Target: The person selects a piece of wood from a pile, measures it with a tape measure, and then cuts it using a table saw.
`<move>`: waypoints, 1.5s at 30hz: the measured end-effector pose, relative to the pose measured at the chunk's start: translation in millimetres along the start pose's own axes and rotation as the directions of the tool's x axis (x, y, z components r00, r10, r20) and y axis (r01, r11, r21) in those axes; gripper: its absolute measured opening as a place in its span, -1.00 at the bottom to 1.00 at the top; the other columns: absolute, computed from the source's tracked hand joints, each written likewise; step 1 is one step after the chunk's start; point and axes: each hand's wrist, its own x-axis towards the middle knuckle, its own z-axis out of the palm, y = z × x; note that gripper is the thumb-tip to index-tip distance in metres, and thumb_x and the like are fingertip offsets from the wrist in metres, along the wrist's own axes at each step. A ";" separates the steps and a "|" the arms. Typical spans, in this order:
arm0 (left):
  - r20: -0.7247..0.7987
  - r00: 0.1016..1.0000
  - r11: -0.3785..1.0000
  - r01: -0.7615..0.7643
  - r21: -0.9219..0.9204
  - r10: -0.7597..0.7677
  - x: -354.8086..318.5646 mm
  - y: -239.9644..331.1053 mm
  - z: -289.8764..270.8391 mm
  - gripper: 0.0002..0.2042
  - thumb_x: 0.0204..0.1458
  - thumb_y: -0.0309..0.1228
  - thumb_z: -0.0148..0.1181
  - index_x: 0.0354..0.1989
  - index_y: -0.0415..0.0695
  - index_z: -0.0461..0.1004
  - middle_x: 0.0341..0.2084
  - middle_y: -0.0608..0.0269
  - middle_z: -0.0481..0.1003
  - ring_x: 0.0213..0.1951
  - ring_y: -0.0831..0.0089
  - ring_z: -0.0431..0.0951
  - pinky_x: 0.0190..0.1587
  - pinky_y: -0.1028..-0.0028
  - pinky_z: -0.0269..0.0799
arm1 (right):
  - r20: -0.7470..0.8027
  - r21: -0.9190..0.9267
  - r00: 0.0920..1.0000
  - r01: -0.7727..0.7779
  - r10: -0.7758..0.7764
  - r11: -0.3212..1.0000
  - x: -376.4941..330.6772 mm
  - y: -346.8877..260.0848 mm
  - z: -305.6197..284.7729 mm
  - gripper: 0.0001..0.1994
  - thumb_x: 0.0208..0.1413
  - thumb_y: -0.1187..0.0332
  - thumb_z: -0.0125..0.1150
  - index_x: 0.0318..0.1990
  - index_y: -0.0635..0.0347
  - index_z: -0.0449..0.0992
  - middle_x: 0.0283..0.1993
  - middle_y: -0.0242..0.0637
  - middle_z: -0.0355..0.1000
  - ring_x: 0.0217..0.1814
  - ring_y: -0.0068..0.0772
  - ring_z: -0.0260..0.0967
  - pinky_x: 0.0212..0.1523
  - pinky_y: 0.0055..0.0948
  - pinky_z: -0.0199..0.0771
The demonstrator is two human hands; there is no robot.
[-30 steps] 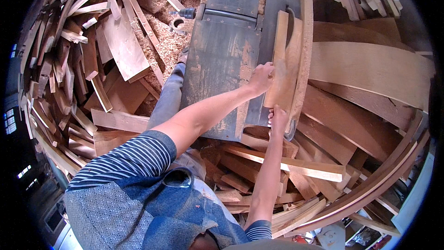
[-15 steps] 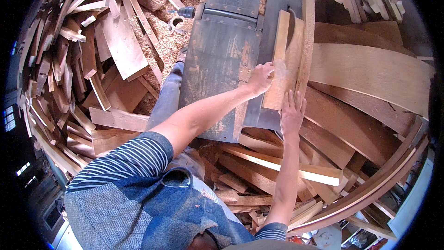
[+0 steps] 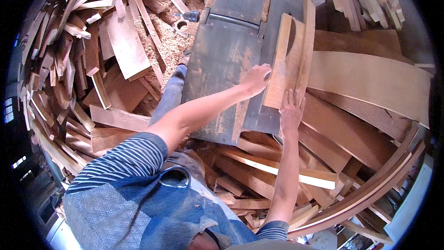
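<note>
On the grey metal machine table (image 3: 217, 65), a narrow light wooden board (image 3: 280, 60) lies lengthwise. Against its right side is a wider piece of wood with a curved edge (image 3: 294, 51), and a long wooden strip (image 3: 306, 41) runs along the far right. My left hand (image 3: 255, 81) is at the board's left edge, fingers curled in and tips close to it; what they hold, if anything, is hidden. Flat on the near end of the wider piece, my right hand (image 3: 291, 113) rests with its fingers stretched forward.
A dark slot (image 3: 233, 21) crosses the machine table, and a black chuck (image 3: 190, 16) sticks out on the left. Wood shavings (image 3: 171, 41) and heaped offcuts (image 3: 69, 74) cover the left side. Broad boards (image 3: 365, 78) and long curved strips (image 3: 365, 199) lie to the right.
My left hand has drawn slightly left, back from the top of the narrow board to its edge. The right hand stays on the wood. The whole view has shifted a little.
</note>
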 end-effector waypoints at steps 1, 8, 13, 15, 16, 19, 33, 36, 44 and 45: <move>-0.061 0.997 0.999 -0.036 0.011 0.037 -10.0 -5.3 -13.3 -0.78 0.05 -0.42 0.27 -0.19 -0.28 0.52 0.07 0.09 0.55 -0.01 -0.02 0.55 0.05 0.14 0.49 | 0.003 -0.004 1.000 -0.001 0.001 1.000 3.0 -0.2 1.3 -0.50 0.31 0.37 -0.03 0.40 0.14 0.36 0.49 -0.26 0.28 0.62 -0.13 0.03 0.61 0.07 -0.18; -0.293 0.955 0.868 0.183 0.462 -0.045 -94.3 -84.8 -166.2 -0.56 -0.08 -0.26 0.37 -0.06 -0.26 0.49 0.17 -0.12 0.41 0.18 -0.06 0.38 0.29 0.04 0.24 | 0.040 -0.039 0.999 -0.031 0.033 0.999 9.5 7.2 8.9 -0.23 0.00 0.22 0.44 0.43 0.04 0.33 0.53 -0.36 0.23 0.65 -0.20 -0.06 0.62 0.02 -0.22; -0.123 0.767 0.743 0.641 0.194 -0.629 -93.5 -121.3 -161.1 0.19 -0.16 0.08 0.51 0.50 -0.34 -0.11 0.46 -0.37 -0.01 0.48 -0.20 0.04 0.48 0.01 0.00 | 0.031 -0.009 1.000 0.000 0.000 1.000 19.6 8.1 1.9 -0.39 0.14 0.33 0.26 0.39 0.10 0.36 0.50 -0.28 0.27 0.61 -0.10 0.05 0.60 0.09 -0.15; -0.065 0.713 0.687 0.694 0.215 -0.699 -86.9 -118.8 -153.2 0.41 -0.21 0.18 0.52 0.53 -0.37 -0.43 0.51 -0.43 -0.20 0.53 -0.23 -0.11 0.52 0.03 -0.07 | 0.058 0.030 0.998 -0.009 0.008 1.000 20.2 9.4 -0.1 -0.35 0.10 0.33 0.31 0.40 0.10 0.35 0.49 -0.27 0.28 0.61 -0.09 0.05 0.59 0.09 -0.14; -0.062 0.701 0.673 0.703 0.229 -0.711 -84.8 -118.4 -152.4 0.41 -0.20 0.18 0.52 0.53 -0.36 -0.43 0.51 -0.43 -0.22 0.52 -0.24 -0.10 0.51 0.03 -0.06 | 0.033 0.002 0.999 -0.001 0.000 1.000 21.7 9.6 -0.9 -0.33 0.07 0.31 0.34 0.39 0.11 0.36 0.49 -0.27 0.28 0.60 -0.11 0.06 0.58 0.05 -0.12; -0.009 0.675 0.654 0.718 0.236 -0.738 -83.9 -111.9 -156.0 0.42 -0.20 0.19 0.52 0.52 -0.37 -0.46 0.51 -0.43 -0.24 0.51 -0.28 -0.10 0.51 0.03 -0.05 | -0.005 -0.031 1.000 0.004 -0.004 1.000 23.0 11.2 1.8 -0.32 0.03 0.29 0.36 0.38 0.12 0.38 0.47 -0.27 0.30 0.58 -0.13 0.08 0.57 -0.02 -0.08; -0.014 0.709 0.678 0.680 0.280 -0.705 -85.4 -117.5 -154.1 0.43 -0.21 0.23 0.52 0.48 -0.44 -0.45 0.46 -0.46 -0.13 0.47 -0.27 -0.02 0.49 0.05 -0.01 | 0.110 -0.006 0.994 0.002 -0.001 1.000 45.5 18.9 -4.6 -0.04 -0.17 0.25 0.57 0.47 0.11 0.23 0.56 -0.25 0.16 0.64 -0.11 -0.03 0.62 0.02 -0.20; 0.020 0.701 0.682 0.686 0.255 -0.713 -84.6 -112.3 -159.0 0.44 -0.17 0.21 0.50 0.48 -0.45 -0.51 0.49 -0.47 -0.24 0.51 -0.30 -0.10 0.50 0.00 -0.06 | 0.107 0.048 0.994 -0.006 0.001 0.999 51.5 19.4 -8.6 -0.16 -0.05 0.26 0.48 0.45 0.12 0.27 0.55 -0.26 0.17 0.64 -0.11 -0.02 0.61 0.03 -0.18; 0.010 0.700 0.684 0.695 0.222 -0.714 -83.4 -105.3 -159.8 0.42 -0.17 0.17 0.53 0.48 -0.42 -0.50 0.45 -0.49 -0.15 0.45 -0.40 -0.02 0.48 -0.04 -0.01 | -0.009 0.010 1.000 -0.001 0.001 1.000 69.2 30.7 17.7 -0.20 -0.07 0.24 0.50 0.41 0.04 0.34 0.53 -0.33 0.22 0.62 -0.06 0.00 0.56 0.06 0.03; 0.011 0.701 0.685 0.694 0.220 -0.713 -84.0 -105.7 -160.2 0.41 -0.17 0.16 0.53 0.49 -0.41 -0.49 0.45 -0.48 -0.14 0.44 -0.40 -0.01 0.47 -0.04 0.00 | -0.010 0.004 1.000 -0.001 0.001 1.000 73.4 30.3 14.5 -0.18 -0.09 0.23 0.51 0.41 0.03 0.33 0.53 -0.34 0.22 0.62 -0.06 0.00 0.55 0.06 0.04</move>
